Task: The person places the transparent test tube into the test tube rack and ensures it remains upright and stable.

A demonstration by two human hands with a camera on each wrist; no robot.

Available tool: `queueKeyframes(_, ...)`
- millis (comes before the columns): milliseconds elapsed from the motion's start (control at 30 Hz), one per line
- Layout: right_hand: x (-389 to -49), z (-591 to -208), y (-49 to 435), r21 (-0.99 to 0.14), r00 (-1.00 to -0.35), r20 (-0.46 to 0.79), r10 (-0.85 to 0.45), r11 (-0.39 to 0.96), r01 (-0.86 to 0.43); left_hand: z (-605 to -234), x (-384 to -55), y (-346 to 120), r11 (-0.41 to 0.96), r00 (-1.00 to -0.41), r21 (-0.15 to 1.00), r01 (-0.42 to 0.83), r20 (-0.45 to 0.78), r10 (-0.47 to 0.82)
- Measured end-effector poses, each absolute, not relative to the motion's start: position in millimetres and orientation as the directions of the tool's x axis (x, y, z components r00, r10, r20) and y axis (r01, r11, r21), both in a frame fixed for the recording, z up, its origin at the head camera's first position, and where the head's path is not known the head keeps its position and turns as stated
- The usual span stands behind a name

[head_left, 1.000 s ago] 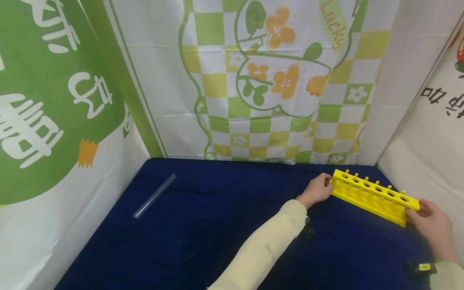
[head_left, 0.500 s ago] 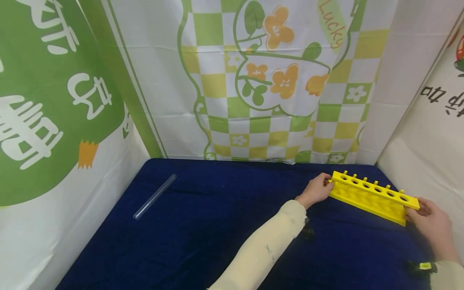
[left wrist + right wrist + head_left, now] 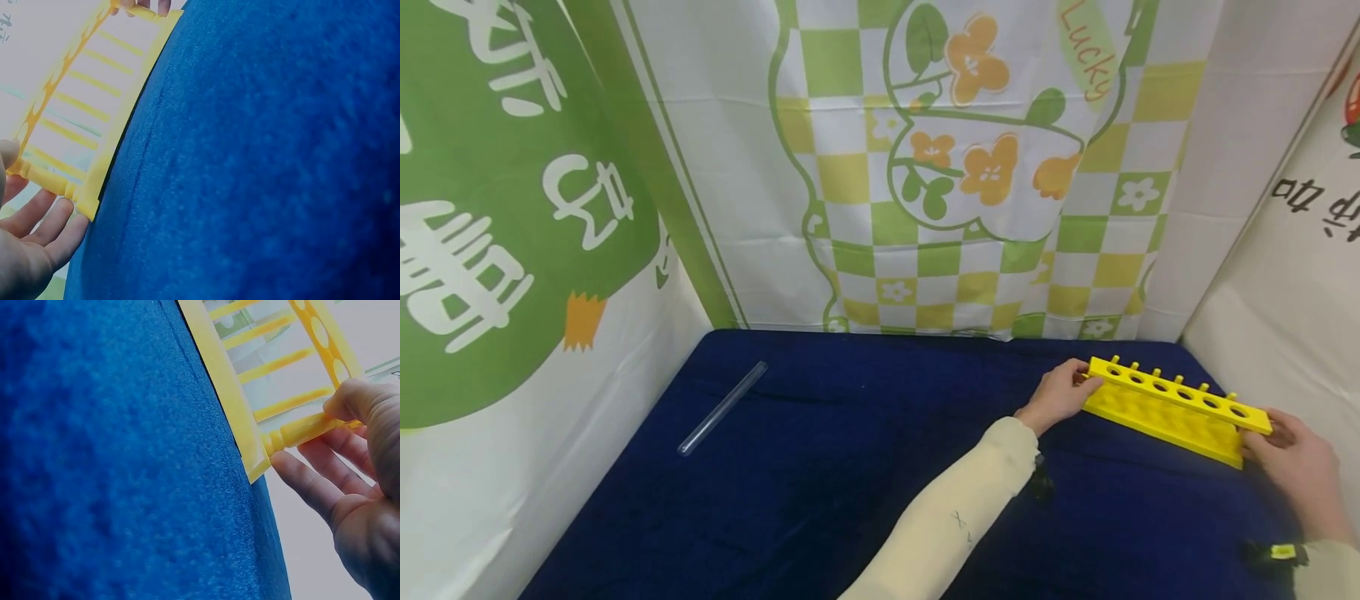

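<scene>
A yellow test tube rack (image 3: 1165, 417) stands on the blue cloth at the right of the head view. Its top bar has a row of round holes, with short pegs along the back. My left hand (image 3: 1057, 393) holds the rack's left end, and in the left wrist view its fingers (image 3: 53, 225) touch the end piece. At the opposite end, my right hand (image 3: 1296, 462) grips the end post, the thumb (image 3: 359, 400) near the top bar and fingers by the post. A clear test tube (image 3: 722, 408) lies on the cloth far to the left, apart from both hands.
Dark blue cloth (image 3: 820, 467) covers the table. A patterned curtain (image 3: 970, 275) hangs behind its back edge, with printed cloth panels (image 3: 512, 467) on the left and right sides.
The left thumb has shifted slightly to the right onto the rack's front. The rack, the right hand and the clear test tube have hardly moved.
</scene>
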State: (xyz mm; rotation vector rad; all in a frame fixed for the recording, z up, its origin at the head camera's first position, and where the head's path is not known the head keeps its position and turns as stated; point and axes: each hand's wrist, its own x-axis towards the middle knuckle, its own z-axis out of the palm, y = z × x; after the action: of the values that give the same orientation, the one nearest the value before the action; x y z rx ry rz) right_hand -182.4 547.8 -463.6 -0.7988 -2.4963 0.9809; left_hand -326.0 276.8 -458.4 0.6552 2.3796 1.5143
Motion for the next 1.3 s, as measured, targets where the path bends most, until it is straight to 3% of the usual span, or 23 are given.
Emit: queueKeyframes(1300, -188.1, -465.5, 543.1, -0.704, -0.795, 0.133, 0.592, 0.621, 0.345, -465.3, -326.1, 264.5, 0.37, -0.863, 0.889, 0.271, 0.054, 0.502)
